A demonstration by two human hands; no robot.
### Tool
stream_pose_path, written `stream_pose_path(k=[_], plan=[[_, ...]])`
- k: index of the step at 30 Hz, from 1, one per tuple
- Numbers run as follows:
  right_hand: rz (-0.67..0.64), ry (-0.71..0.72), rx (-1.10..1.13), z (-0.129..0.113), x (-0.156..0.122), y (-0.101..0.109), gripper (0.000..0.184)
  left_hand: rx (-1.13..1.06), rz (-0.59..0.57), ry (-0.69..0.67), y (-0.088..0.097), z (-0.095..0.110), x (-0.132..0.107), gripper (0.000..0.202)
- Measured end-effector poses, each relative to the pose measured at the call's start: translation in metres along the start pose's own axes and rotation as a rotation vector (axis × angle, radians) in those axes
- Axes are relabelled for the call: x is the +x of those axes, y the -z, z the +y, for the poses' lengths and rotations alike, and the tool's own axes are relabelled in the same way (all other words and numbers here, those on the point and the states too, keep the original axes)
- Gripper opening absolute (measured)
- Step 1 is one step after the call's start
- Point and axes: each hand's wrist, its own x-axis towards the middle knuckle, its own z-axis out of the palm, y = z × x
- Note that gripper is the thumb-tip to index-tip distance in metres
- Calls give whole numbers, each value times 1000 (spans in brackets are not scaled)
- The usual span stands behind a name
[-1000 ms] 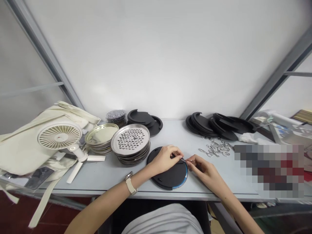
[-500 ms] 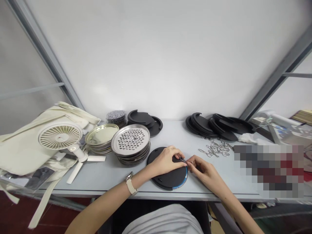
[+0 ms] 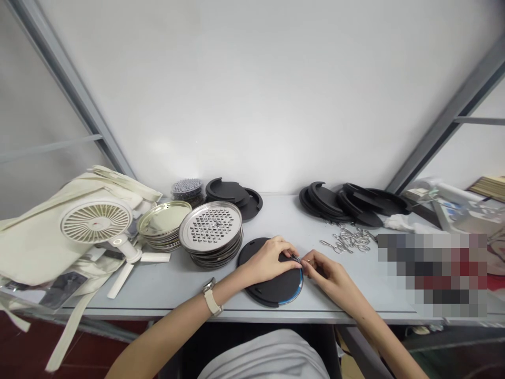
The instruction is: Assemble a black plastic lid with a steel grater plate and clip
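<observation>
A round black disc [image 3: 272,289] with a blue strip along its right edge lies flat on the table before me. My left hand [image 3: 274,258] rests across its top, thumb and fingers closed on a small metal wire clip [image 3: 295,258] at the disc's right rim. Just to the right, my right hand [image 3: 321,268] pinches at the same spot, its fingertips meeting the clip's end. A bit of metal ring shows by those fingertips; the exact grip is partly hidden. Behind my right hand lies a loose pile of similar metal clips [image 3: 351,239].
Left of the disc stands a stack of perforated metal plates [image 3: 211,227], beside a stack of plain metal lids [image 3: 163,218]. Black round holders [image 3: 327,200] are heaped at the back right, others [image 3: 229,192] at back centre. A white fan [image 3: 97,222] lies far left.
Both hands stay at the disc's right rim with almost no movement. The whole view has shifted very slightly.
</observation>
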Motion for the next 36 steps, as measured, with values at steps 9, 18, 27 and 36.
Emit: stream_pose_path(k=[9, 18, 27, 36], plan=[[-12, 29, -56, -2, -1, -1, 27, -14, -4, 4, -1, 0, 1, 20], [-32, 24, -133, -3, -1, -2, 29, -28, -2, -7, 0, 1, 0, 19], [-32, 37, -111, -5, 0, -3, 28, -37, -34, -18, 1, 2, 1, 18], [-70, 36, -118, -4, -1, -1, 28, -43, -21, -31, 1, 1, 1, 19]])
